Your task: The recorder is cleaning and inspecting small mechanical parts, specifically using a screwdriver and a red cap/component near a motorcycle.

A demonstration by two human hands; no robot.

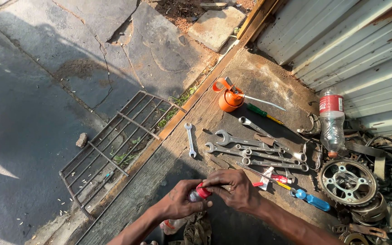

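Hands meet low in the frame, over a rough wooden floor (250, 77). Left hand (183, 202) is closed around a small bottle (195, 196) with a red cap (203, 191); only the neck end shows, grey below the cap. Bottle lies tilted, long axis running from lower left to upper right, cap end pointing up and right toward the other hand. Right hand (234, 188) is curled over the cap, fingertips pinching it from above. Both hands touch the bottle; the body is mostly hidden in the left palm.

Just beyond the hands, spanners (250, 147) lie in a loose row on the floor, one spanner (190, 139) apart to the left, long axis running away from the viewer. Blue-handled screwdriver (311, 199) lies right of the right hand, with a red-handled tool (280, 178) beside it. Orange oil can (230, 97) stands farther off, its thin spout pointing right. Green screwdriver (262, 112) lies near it. Clear plastic bottle (332, 120) with a red label lies by the corrugated wall (341, 41). Sprocket (348, 181) sits at the right amid belts and scrap metal. Metal grate (114, 145) lies on the concrete to the left. Rag (196, 231) lies under the wrists.
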